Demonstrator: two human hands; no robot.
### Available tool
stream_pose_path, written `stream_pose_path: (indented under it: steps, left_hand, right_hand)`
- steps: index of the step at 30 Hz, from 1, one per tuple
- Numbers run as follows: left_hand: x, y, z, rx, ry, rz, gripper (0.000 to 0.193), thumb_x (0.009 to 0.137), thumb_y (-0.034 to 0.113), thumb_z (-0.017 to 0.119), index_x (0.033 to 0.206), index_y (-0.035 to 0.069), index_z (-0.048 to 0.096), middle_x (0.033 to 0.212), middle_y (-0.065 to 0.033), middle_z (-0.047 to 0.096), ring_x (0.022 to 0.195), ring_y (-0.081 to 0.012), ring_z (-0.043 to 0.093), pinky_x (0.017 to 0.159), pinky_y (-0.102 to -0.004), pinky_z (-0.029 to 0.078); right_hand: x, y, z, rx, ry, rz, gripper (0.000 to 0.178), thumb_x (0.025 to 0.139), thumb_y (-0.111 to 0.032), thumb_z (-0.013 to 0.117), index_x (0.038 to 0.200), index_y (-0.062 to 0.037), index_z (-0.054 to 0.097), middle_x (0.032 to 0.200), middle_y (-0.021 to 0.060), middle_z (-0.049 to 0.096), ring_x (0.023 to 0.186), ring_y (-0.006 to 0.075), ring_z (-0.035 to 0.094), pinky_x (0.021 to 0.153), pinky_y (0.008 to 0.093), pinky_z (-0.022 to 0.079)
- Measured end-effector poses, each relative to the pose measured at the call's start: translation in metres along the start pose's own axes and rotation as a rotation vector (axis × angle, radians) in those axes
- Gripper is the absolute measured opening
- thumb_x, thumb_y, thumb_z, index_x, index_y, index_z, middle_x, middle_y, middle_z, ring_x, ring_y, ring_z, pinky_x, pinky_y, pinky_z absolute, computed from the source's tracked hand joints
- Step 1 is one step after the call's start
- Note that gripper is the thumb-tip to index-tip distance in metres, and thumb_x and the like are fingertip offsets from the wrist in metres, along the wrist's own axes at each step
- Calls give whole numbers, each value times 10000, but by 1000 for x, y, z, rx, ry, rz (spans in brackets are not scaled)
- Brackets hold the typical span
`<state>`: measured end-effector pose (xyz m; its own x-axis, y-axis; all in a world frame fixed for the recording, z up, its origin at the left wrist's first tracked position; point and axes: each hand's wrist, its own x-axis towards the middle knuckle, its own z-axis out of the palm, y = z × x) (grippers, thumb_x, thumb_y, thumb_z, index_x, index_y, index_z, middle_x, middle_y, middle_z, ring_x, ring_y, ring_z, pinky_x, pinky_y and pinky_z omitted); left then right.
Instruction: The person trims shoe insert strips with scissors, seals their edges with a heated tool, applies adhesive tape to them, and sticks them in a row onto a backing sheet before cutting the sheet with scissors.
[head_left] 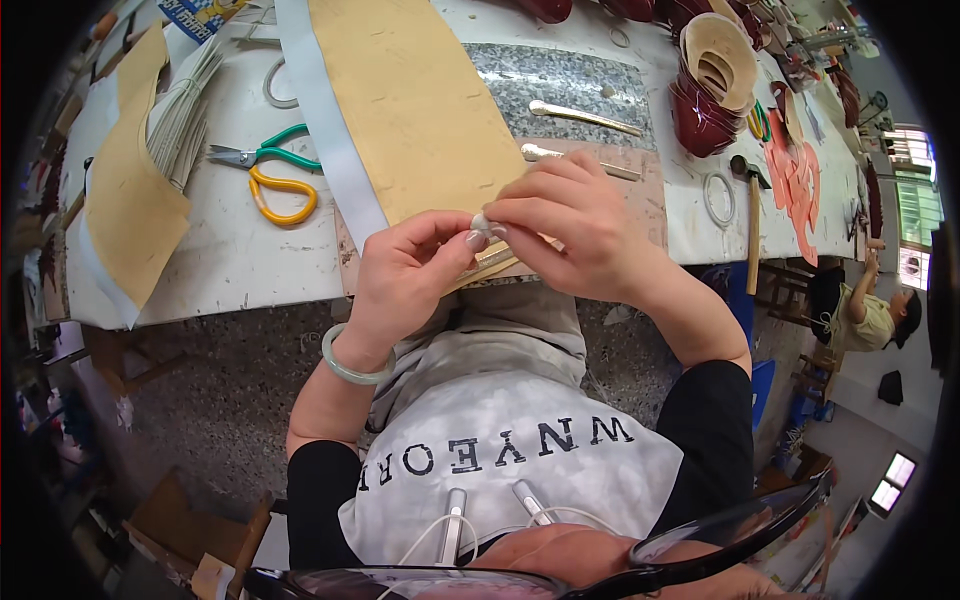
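Near the table's front edge, my left hand (400,268) and my right hand (580,228) meet fingertip to fingertip. Between them they pinch a small whitish piece (481,224), partly covered by the fingers, so its exact kind does not show. Just below the fingertips lies a narrow tan and shiny strip (492,264), half hidden by my hands. A large tan sheet (400,100) with a white layer along its left side stretches away beyond my left hand. Past my right hand, two shiny metal rods with rounded ends, one of them the farther rod (585,118), rest on boards.
Scissors (272,170) with green and orange handles lie left. A bent tan sheet (135,190) and a bundle of pale strips (187,110) are farther left. Right are a hammer (753,215), a pale ring (718,198), dark red glossy shoes (703,122) and coral pieces (795,190). Another person (862,318) sits far right.
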<state>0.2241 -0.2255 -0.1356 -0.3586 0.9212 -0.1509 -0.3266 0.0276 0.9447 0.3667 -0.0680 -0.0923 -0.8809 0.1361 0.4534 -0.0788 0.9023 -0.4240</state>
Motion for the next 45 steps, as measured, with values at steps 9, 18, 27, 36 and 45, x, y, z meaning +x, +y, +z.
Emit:
stream_pose_path:
  steps: [9,18,27,36,45]
  left_hand:
    - [-13,-3,8,64,123,126,159,934,57,658,1030,-62,702,853,-50,718,768,-63,641,686,-215,528]
    - [-32,23,-80,-154,411,33,107,904,58,639,940,-30,689,730,-60,677,602,-59,565,546,-194,445]
    - [-26,6,-65,168,366,-36,114,923,59,654,991,-25,692,809,-47,680,655,-84,567,625,-214,462]
    - [-14,-12,-95,907,384,288,209,849,68,728,1057,65,738,1116,-43,631,1112,-242,470,980,-346,404]
    - [-14,-8,-92,901,375,269,244,811,96,773,1050,60,738,1137,-50,625,1143,-253,453,995,-357,397]
  right_hand:
    - [8,-19,11,-33,9,-20,169,729,-28,712,895,-59,711,824,35,671,774,233,625,671,346,489]
    - [-51,16,-80,-185,-532,544,151,698,-55,802,740,-30,659,698,88,615,715,229,625,662,334,504]
    - [53,0,24,230,-398,228,228,865,-219,737,1009,-51,682,897,108,695,782,254,676,698,341,536]
    - [94,29,54,498,-884,534,284,898,-290,701,950,-13,737,794,134,720,703,222,682,662,332,533]
    - [97,29,59,460,-949,575,297,892,-293,708,944,-2,741,794,136,724,702,227,685,675,339,541]
